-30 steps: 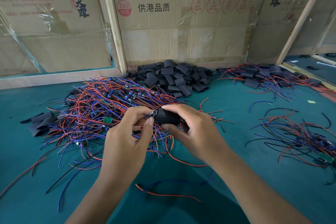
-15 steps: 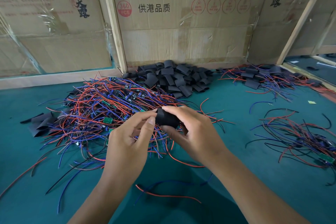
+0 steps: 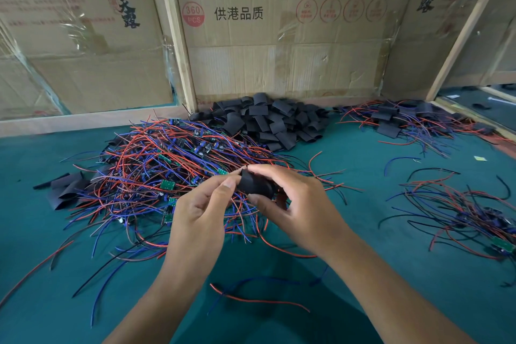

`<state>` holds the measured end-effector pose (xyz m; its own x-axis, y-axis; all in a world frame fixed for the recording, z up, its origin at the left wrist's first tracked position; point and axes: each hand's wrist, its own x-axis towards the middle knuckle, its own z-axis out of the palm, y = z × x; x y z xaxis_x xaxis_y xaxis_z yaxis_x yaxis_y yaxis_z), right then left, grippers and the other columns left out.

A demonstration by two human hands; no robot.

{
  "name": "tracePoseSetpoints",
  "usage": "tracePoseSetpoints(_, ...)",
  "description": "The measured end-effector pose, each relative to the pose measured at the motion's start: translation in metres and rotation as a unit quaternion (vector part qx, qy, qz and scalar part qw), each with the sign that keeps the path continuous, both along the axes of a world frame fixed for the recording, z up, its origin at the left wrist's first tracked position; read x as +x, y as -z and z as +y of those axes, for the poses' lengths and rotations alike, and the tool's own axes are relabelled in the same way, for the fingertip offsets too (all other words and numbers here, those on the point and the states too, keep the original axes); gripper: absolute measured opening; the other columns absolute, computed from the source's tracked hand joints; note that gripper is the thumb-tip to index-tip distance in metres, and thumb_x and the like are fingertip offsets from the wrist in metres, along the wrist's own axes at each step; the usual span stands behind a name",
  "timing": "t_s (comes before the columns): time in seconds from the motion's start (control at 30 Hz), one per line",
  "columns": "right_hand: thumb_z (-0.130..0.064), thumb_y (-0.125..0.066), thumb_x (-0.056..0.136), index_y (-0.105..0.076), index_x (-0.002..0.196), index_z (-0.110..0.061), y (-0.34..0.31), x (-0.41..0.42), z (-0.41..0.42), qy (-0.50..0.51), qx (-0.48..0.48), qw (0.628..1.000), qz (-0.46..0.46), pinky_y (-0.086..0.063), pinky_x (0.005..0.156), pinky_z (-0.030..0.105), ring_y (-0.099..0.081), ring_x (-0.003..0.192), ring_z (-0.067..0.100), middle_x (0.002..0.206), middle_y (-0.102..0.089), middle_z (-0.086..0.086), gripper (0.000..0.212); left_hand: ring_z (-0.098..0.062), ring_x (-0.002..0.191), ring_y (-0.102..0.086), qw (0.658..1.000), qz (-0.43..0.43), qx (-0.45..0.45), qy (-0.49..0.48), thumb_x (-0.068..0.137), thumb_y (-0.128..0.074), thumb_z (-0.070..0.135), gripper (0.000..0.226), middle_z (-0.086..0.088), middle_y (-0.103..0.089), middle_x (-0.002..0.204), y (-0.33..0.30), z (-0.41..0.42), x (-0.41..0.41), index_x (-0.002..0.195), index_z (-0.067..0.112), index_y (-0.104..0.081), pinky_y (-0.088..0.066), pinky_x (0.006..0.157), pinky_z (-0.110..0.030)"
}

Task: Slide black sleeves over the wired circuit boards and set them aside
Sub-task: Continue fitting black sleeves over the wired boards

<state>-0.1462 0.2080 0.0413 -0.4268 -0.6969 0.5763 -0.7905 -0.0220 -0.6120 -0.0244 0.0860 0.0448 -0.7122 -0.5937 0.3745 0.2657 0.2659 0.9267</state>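
Fingers of both hands pinch one black sleeve (image 3: 257,184) from either end, just in front of the wire pile (image 3: 167,165).

Left hand (image 3: 199,212) nips its left end, right hand (image 3: 300,204) wraps the rest; long axis runs left-right, board's hidden I guess. Bare mat (image 3: 363,232) right of the pile looks free.

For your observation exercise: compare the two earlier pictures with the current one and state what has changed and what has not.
A second ago a component end showed at the black sleeve's left opening; now it is hidden, pushed in by the left hand. The right hand keeps its grip on the sleeve. The wire pile, spare sleeves and finished heap lie unmoved.
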Motion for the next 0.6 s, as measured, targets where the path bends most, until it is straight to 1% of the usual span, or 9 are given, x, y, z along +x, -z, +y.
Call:
tracePoseSetpoints(0.07, -0.032, -0.066, 0.096, -0.056, 0.125, -0.028, 0.000, 0.000, 0.001, -0.010, 0.010, 1.000, -0.008, -0.049, 0.084, 0.021, -0.063, 0.101, 0.001, 0.112, -0.067, -0.016, 0.031, -0.011, 0.107, -0.069, 1.000, 0.000, -0.002, 0.005, 0.096, -0.049, 0.028, 0.030, 0.007, -0.076, 0.107, 0.001, -0.001, 0.000, 0.102, 0.033, -0.078, -0.050, 0.099, -0.048)
tracePoseSetpoints(0.13, -0.031, -0.065, 0.095, -0.054, 0.121, -0.030, 0.000, 0.001, 0.001, -0.012, 0.016, 1.000, 0.007, -0.043, 0.077, 0.013, -0.060, 0.090, -0.004, 0.104, -0.063, -0.022, 0.028, -0.013, 0.108, -0.069, 1.000, -0.003, -0.001, 0.007, 0.097, -0.050, 0.029, 0.029, 0.006, -0.076, 0.107, 0.002, -0.001, 0.000, 0.104, 0.029, -0.078, -0.050, 0.100, -0.049)
tracePoseSetpoints(0.23, -0.018, -0.075, 0.085, -0.058, 0.119, -0.025, 0.001, 0.002, -0.001, -0.009, 0.012, 1.000, 0.025, -0.037, 0.076, 0.004, -0.056, 0.087, -0.009, 0.105, -0.061, -0.021, 0.038, -0.016, 0.106, -0.070, 1.000, -0.014, 0.003, 0.013, 0.097, -0.053, 0.034, 0.027, 0.004, -0.077, 0.105, 0.003, -0.002, 0.000, 0.104, 0.028, -0.078, -0.050, 0.101, -0.048)
tracePoseSetpoints(0.27, -0.016, -0.074, 0.084, -0.059, 0.118, -0.024, 0.002, 0.002, -0.002, -0.003, 0.014, 0.999, 0.033, -0.038, 0.076, 0.005, -0.055, 0.087, -0.008, 0.105, -0.062, -0.019, 0.038, -0.015, 0.104, -0.070, 1.000, -0.020, -0.005, 0.018, 0.096, -0.052, 0.037, 0.027, 0.003, -0.077, 0.103, 0.003, -0.002, 0.000, 0.104, 0.031, -0.078, -0.051, 0.099, -0.044)
tracePoseSetpoints(0.33, -0.017, -0.068, 0.088, -0.058, 0.117, -0.027, 0.003, 0.003, -0.002, 0.018, 0.021, 0.998, 0.049, -0.046, 0.076, 0.018, -0.058, 0.087, -0.002, 0.105, -0.065, -0.015, 0.032, -0.012, 0.097, -0.069, 0.999, -0.033, -0.023, 0.021, 0.096, -0.051, 0.040, 0.028, 0.001, -0.077, 0.099, 0.003, -0.002, 0.000, 0.104, 0.034, -0.077, -0.053, 0.093, -0.038)
tracePoseSetpoints(0.43, -0.027, -0.057, 0.099, -0.058, 0.120, -0.029, 0.005, 0.001, 0.000, 0.052, 0.029, 0.995, 0.086, -0.052, 0.077, 0.038, -0.064, 0.094, 0.011, 0.109, -0.067, -0.014, 0.021, -0.015, 0.097, -0.070, 0.999, -0.034, -0.041, 0.010, 0.099, -0.049, 0.035, 0.027, 0.004, -0.076, 0.100, 0.005, 0.000, 0.000, 0.105, 0.030, -0.076, -0.054, 0.092, -0.040)
tracePoseSetpoints(0.47, -0.030, -0.055, 0.101, -0.059, 0.121, -0.028, 0.005, 0.000, 0.000, 0.055, 0.031, 0.994, 0.088, -0.052, 0.078, 0.041, -0.063, 0.097, 0.013, 0.110, -0.066, -0.013, 0.020, -0.014, 0.098, -0.070, 0.999, -0.030, -0.040, 0.004, 0.098, -0.051, 0.036, 0.026, 0.005, -0.076, 0.101, 0.007, 0.000, 0.000, 0.107, 0.030, -0.074, -0.055, 0.092, -0.038)
tracePoseSetpoints(0.53, -0.030, -0.054, 0.102, -0.062, 0.121, -0.021, 0.005, -0.004, -0.001, 0.066, 0.030, 0.993, 0.092, -0.051, 0.080, 0.043, -0.061, 0.101, 0.017, 0.111, -0.064, -0.007, 0.022, -0.006, 0.102, -0.070, 0.998, -0.029, -0.060, -0.010, 0.092, -0.054, 0.045, 0.026, 0.012, -0.075, 0.106, 0.010, -0.002, 0.000, 0.114, 0.038, -0.067, -0.054, 0.090, -0.026)
tracePoseSetpoints(0.6, -0.027, -0.057, 0.100, -0.065, 0.118, -0.016, 0.001, -0.009, 0.001, 0.086, 0.014, 0.991, 0.103, -0.050, 0.081, 0.039, -0.059, 0.099, 0.017, 0.106, -0.063, -0.004, 0.023, 0.003, 0.107, -0.066, 0.991, -0.055, -0.120, -0.025, 0.087, -0.052, 0.055, 0.039, 0.026, -0.070, 0.114, 0.011, -0.003, 0.001, 0.126, 0.048, -0.054, -0.052, 0.087, -0.020)
